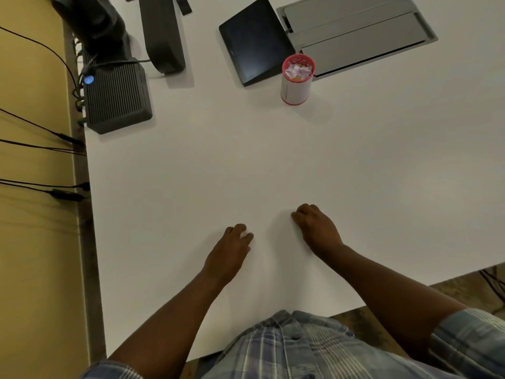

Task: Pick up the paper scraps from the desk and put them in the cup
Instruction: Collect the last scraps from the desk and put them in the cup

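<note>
Both hands down on the broad white desk (273, 160), near its front edge. Left hand (232, 250) curled, knuckles up, with a small pale sliver showing between thumb and forefinger: possibly a white paper scrap (244, 234) pinched there, though too small and blurred to be sure. Right hand (317, 228) just beside it, fingers likewise curled under against the desk; whether anything held inside, impossible to tell.

Well ahead of both hands, slightly right: white cylindrical paper cup with red rim and red base (296, 80), upright, already piled with crumpled pale scraps (297, 70) almost to the rim. No loose scraps visible anywhere on the desk around either grip. Judged nearly finished, only the last pinch left to carry.

Handling, as a judgement: featherlight, soft, easily crushed, nothing fragile. Hard to lift flat off a smooth top, so best nipped at an edge or crumpled fold with fingertip and thumb. Cup light too and likely to tip if knocked, so drop from above.

Beyond the cup, a dark tablet (254, 42) and a grey cable hatch (355, 31).
</note>
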Demonstrator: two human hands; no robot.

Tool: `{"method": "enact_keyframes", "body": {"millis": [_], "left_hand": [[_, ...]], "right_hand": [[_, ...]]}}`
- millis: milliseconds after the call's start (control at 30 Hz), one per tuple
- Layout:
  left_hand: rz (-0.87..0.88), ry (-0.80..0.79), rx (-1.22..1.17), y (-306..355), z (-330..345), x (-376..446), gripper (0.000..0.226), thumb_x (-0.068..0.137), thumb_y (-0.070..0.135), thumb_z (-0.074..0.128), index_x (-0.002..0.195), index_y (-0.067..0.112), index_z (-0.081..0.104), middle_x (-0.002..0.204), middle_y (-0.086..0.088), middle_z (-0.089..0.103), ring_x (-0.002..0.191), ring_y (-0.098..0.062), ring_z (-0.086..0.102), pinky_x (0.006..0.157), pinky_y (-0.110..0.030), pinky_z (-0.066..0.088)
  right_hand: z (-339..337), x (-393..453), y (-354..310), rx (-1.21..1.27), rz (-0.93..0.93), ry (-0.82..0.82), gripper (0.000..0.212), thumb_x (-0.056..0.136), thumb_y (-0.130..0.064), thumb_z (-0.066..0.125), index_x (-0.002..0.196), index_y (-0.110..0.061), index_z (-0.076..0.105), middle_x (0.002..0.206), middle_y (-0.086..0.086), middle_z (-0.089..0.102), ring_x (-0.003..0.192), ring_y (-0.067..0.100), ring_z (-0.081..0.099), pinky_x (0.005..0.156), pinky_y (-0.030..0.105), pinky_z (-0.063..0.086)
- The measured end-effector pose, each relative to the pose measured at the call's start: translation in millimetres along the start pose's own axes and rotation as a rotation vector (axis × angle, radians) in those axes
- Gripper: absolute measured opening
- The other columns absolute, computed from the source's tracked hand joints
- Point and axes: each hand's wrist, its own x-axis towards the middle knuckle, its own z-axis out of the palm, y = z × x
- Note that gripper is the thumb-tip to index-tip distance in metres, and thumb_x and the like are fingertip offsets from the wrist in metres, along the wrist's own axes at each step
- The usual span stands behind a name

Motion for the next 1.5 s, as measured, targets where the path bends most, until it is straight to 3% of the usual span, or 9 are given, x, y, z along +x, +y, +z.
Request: {"method": "enact_keyframes", "body": {"millis": [167, 400, 533, 667, 900, 1067, 1200, 1333, 1500], "left_hand": [[-0.188, 0.109, -0.214, 8.5, 7.2, -4.2, 0.018, 0.095, 0.018, 0.050, 0.096, 0.007, 0.063, 0.096, -0.001, 0.060, 0.091, -0.017, 0.057, 0.078, -0.029, 0.049], [-0.119, 0.170, -0.182, 11.2, 5.1, 2.8, 0.016, 0.086, -0.001, 0.056, 0.092, 0.002, 0.070, 0.095, -0.010, 0.066, 0.090, -0.023, 0.060, 0.077, -0.030, 0.048], [-0.148, 0.198, -0.265, 9.5, 2.1, 8.4, 0.014, 0.082, -0.002, 0.058, 0.086, 0.004, 0.070, 0.089, -0.011, 0.067, 0.085, -0.024, 0.062, 0.077, -0.035, 0.050], [-0.217, 0.307, -0.410, 5.3, -5.9, 8.7, 0.018, 0.077, -0.007, 0.062, 0.084, 0.007, 0.072, 0.084, -0.007, 0.070, 0.078, -0.018, 0.065, 0.071, -0.025, 0.052], [-0.450, 0.360, -0.526, 6.9, -10.7, 9.6, 0.021, 0.082, -0.007, 0.058, 0.083, 0.007, 0.074, 0.088, -0.009, 0.068, 0.079, -0.023, 0.066, 0.076, -0.029, 0.052], [-0.542, 0.315, -0.441, 12.4, -7.3, 5.2, 0.005, 0.075, 0.004, 0.065, 0.080, 0.004, 0.065, 0.088, -0.005, 0.063, 0.080, -0.021, 0.064, 0.064, -0.014, 0.042], [-0.460, 0.257, -0.332, 23.6, 0.4, 3.3, 0.031, 0.077, 0.023, 0.075, 0.095, 0.001, 0.063, 0.099, -0.007, 0.058, 0.087, -0.020, 0.059, 0.074, -0.026, 0.050], [-0.465, 0.329, -0.334, 31.9, 6.3, 1.7, 0.012, 0.083, 0.008, 0.067, 0.088, 0.001, 0.059, 0.094, -0.012, 0.060, 0.087, -0.024, 0.060, 0.074, -0.030, 0.051], [-0.552, 0.376, -0.413, 37.1, 9.7, 2.8, 0.006, 0.084, 0.000, 0.063, 0.085, 0.004, 0.058, 0.089, -0.007, 0.060, 0.079, -0.012, 0.055, 0.064, -0.005, 0.037]], "right_hand": [[5.9, 3.2, -7.2, 0.055, 0.097, 0.066, 0.022, 0.087, 0.002, 0.049, 0.102, -0.004, 0.065, 0.100, 0.010, 0.060, 0.094, 0.027, 0.052, 0.065, 0.031, 0.043], [9.5, 11.0, -8.5, 0.031, 0.134, 0.067, 0.018, 0.083, 0.008, 0.046, 0.093, -0.001, 0.058, 0.090, 0.015, 0.056, 0.085, 0.032, 0.052, 0.058, 0.033, 0.036], [-2.3, 31.4, -2.3, 0.417, 0.410, 0.112, 0.020, 0.086, -0.002, 0.051, 0.098, -0.008, 0.065, 0.095, 0.007, 0.064, 0.087, 0.023, 0.058, 0.073, 0.027, 0.043], [-15.7, 33.2, 10.7, 0.820, 0.618, 0.096, 0.017, 0.084, -0.008, 0.058, 0.087, -0.021, 0.068, 0.083, -0.006, 0.066, 0.075, 0.010, 0.059, 0.064, 0.020, 0.043], [-21.8, 21.2, 18.3, 1.353, 0.698, 0.092, 0.013, 0.085, 0.003, 0.062, 0.085, -0.009, 0.066, 0.080, 0.004, 0.064, 0.069, 0.015, 0.058, 0.071, 0.024, 0.051], [-16.2, 13.1, 15.2, 1.392, 0.728, 0.044, 0.012, 0.086, 0.004, 0.062, 0.086, -0.008, 0.066, 0.079, 0.006, 0.063, 0.070, 0.015, 0.058, 0.073, 0.026, 0.051], [-14.8, 12.9, 11.5, 1.489, 0.793, 0.062, 0.013, 0.086, 0.003, 0.062, 0.086, -0.009, 0.066, 0.077, 0.005, 0.063, 0.068, 0.015, 0.057, 0.070, 0.024, 0.051], [-15.0, 14.5, 8.8, 1.516, 0.811, 0.075, 0.013, 0.086, 0.004, 0.062, 0.087, -0.008, 0.066, 0.077, 0.005, 0.063, 0.067, 0.014, 0.057, 0.068, 0.022, 0.051], [-15.2, 13.5, 8.4, 1.496, 0.820, 0.070, 0.012, 0.086, 0.004, 0.063, 0.088, -0.008, 0.066, 0.078, 0.005, 0.064, 0.067, 0.014, 0.058, 0.068, 0.021, 0.052]]}}
